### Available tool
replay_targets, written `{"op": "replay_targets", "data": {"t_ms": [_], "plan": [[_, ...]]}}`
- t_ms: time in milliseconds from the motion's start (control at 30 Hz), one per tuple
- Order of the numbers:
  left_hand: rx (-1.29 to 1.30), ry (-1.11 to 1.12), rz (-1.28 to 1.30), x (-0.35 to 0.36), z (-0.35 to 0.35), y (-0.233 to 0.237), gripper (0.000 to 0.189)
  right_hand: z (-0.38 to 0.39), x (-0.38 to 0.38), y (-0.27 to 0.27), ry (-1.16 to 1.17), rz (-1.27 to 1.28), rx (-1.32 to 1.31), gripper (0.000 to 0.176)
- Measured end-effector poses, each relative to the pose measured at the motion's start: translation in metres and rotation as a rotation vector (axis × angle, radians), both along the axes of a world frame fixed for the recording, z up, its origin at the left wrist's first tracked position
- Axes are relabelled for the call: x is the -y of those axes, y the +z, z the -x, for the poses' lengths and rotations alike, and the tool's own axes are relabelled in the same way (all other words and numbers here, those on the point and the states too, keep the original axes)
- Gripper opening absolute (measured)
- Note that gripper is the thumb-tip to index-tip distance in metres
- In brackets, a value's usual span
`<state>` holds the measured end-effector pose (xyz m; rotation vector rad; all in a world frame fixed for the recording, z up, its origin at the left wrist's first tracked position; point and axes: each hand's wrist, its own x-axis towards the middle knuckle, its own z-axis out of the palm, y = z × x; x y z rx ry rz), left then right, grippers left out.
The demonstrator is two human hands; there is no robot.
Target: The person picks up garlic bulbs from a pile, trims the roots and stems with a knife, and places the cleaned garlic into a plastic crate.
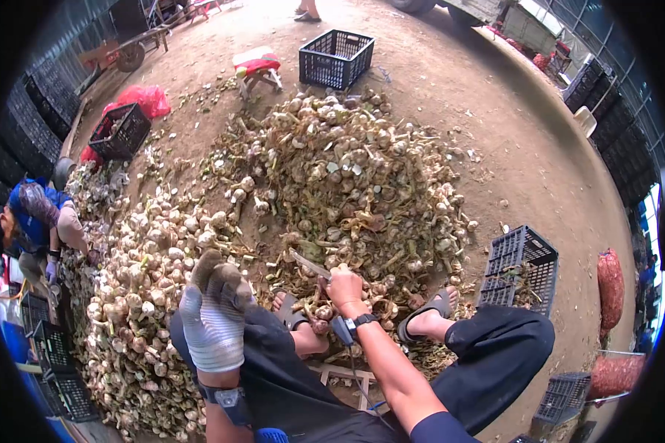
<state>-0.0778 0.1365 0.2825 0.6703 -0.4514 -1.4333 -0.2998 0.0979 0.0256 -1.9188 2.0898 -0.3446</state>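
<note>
1. The garlic bulbs (137, 295) look round and whitish, some tinged purple or smudged with soil, heaped to the left of the person's legs.
2. More garlic lies in a central mound (347, 170), tangled with dry brown stalks and bits of green, reaching down to the feet.
3. The right hand (345, 288) is closed around a long, thin tool (308, 263) above the mound's near edge.
4. The gloved left hand (216, 314) is raised with bent fingers; whether it holds anything, I cannot tell.
5. A tilted black crate (521, 269) on the right has dry stalks at its opening.
6. The red mesh sack (610, 289) beyond it bulges, its contents unclear.
</note>
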Motion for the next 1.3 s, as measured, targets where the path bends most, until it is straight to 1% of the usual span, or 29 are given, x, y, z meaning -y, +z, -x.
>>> {"op": "replay_targets", "data": {"t_ms": [67, 100, 167, 267, 300, 333, 433, 500, 533, 567, 600, 633, 667, 700, 733, 800, 833, 867, 933, 967, 1000, 1033, 1067, 1100, 1133, 1200, 1233, 1267, 1300], "plan": [[0.076, -0.043, 0.008, 0.001, -0.002, 0.002, 0.055, -0.006, 0.009, -0.004, -0.007, -0.063, -0.044, 0.021], [0.149, -0.096, 0.032, 0.001, -0.004, 0.004, 0.053, -0.006, 0.009, -0.005, -0.013, -0.118, -0.034, 0.028], [0.182, -0.078, 0.006, 0.001, -0.006, 0.001, 0.054, -0.003, 0.000, -0.003, -0.015, -0.190, 0.004, 0.045], [0.206, -0.065, -0.025, 0.002, -0.008, 0.001, 0.056, 0.001, -0.025, -0.010, -0.097, -0.232, 0.092, 0.045], [0.219, -0.067, -0.039, 0.002, -0.009, 0.001, 0.056, 0.004, -0.036, -0.013, -0.053, -0.169, 0.111, 0.037], [0.233, -0.068, -0.048, 0.002, -0.009, 0.002, 0.056, 0.004, -0.043, -0.017, -0.055, -0.171, 0.108, 0.037], [0.178, -0.078, -0.050, 0.001, -0.009, 0.004, 0.054, 0.008, -0.059, -0.020, -0.267, -0.127, 0.156, 0.026], [0.137, -0.073, -0.051, -0.001, -0.008, 0.000, 0.052, 0.018, -0.063, -0.028, -0.279, -0.130, 0.193, 0.026], [0.194, -0.078, -0.055, 0.000, -0.008, -0.006, 0.049, 0.024, -0.065, -0.033, -0.291, -0.140, 0.236, 0.026], [0.252, -0.080, -0.057, 0.000, -0.007, -0.006, 0.045, 0.031, -0.067, -0.035, -0.353, -0.146, 0.468, 0.028], [0.251, -0.114, -0.073, -0.001, -0.003, -0.001, 0.041, 0.033, -0.070, -0.042, -0.412, -0.076, 0.762, 0.021], [0.308, -0.151, -0.101, -0.002, 0.004, 0.004, 0.039, 0.032, -0.068, -0.012, -0.505, -0.139, 1.054, 0.012], [0.366, -0.187, -0.125, -0.003, 0.009, 0.007, 0.038, 0.030, -0.065, 0.019, -0.589, -0.204, 1.349, 0.011], [0.478, -0.244, -0.115, -0.004, 0.010, 0.007, 0.035, 0.035, -0.060, 0.033, -0.504, -0.235, 1.365, 0.012], [0.674, -0.228, -0.045, -0.004, 0.016, 0.011, 0.030, 0.033, -0.057, 0.046, -0.549, -0.204, 1.541, 0.013], [0.805, -0.228, -0.044, -0.002, 0.023, -0.015, 0.031, 0.024, -0.051, 0.106, -0.471, -0.127, 1.718, 0.015], [0.837, -0.268, -0.056, -0.001, 0.028, -0.014, 0.035, 0.018, -0.050, 0.154, -0.396, -0.096, 1.684, 0.023], [0.932, -0.269, -0.024, -0.001, 0.035, -0.018, 0.038, 0.020, -0.050, 0.154, -0.258, -0.054, 1.717, 0.028], [1.012, -0.363, 0.049, 0.003, 0.045, -0.027, 0.041, 0.013, -0.056, 0.180, -0.180, 0.042, 1.640, 0.022], [0.950, -0.458, 0.059, 0.003, 0.050, -0.023, 0.043, 0.007, -0.060, 0.191, -0.207, 0.028, 1.662, 0.022], [0.886, -0.556, 0.065, 0.001, 0.055, -0.019, 0.045, 0.003, -0.063, 0.190, -0.137, 0.025, 1.679, 0.022], [0.764, -0.547, 0.076, 0.000, 0.060, -0.028, 0.048, -0.002, -0.067, 0.187, -0.113, 0.068, 1.624, 0.021], [0.533, -0.519, 0.064, -0.004, 0.066, -0.028, 0.051, -0.007, -0.069, 0.186, -0.093, 0.110, 1.568, 0.021], [0.510, -0.528, 0.026, -0.004, 0.064, -0.024, 0.051, -0.008, -0.078, 0.219, -0.075, 0.093, 1.554, 0.015], [0.487, -0.539, -0.014, -0.003, 0.062, -0.020, 0.052, -0.008, -0.078, 0.216, -0.073, 0.100, 1.564, 0.015], [0.459, -0.446, 0.174, 0.002, 0.062, -0.031, 0.053, -0.003, -0.074, 0.202, -0.047, 0.211, 1.470, 0.011], [0.428, -0.446, 0.137, 0.000, 0.061, -0.029, 0.056, 0.003, -0.069, 0.197, -0.024, 0.424, 1.257, 0.018], [0.431, -0.449, 0.140, -0.002, 0.060, -0.026, 0.056, 0.008, -0.068, 0.200, -0.025, 0.428, 1.258, 0.018], [0.572, -0.401, 0.187, -0.004, 0.060, -0.024, 0.056, 0.014, -0.068, 0.203, 0.059, 0.576, 0.984, 0.019]]}}
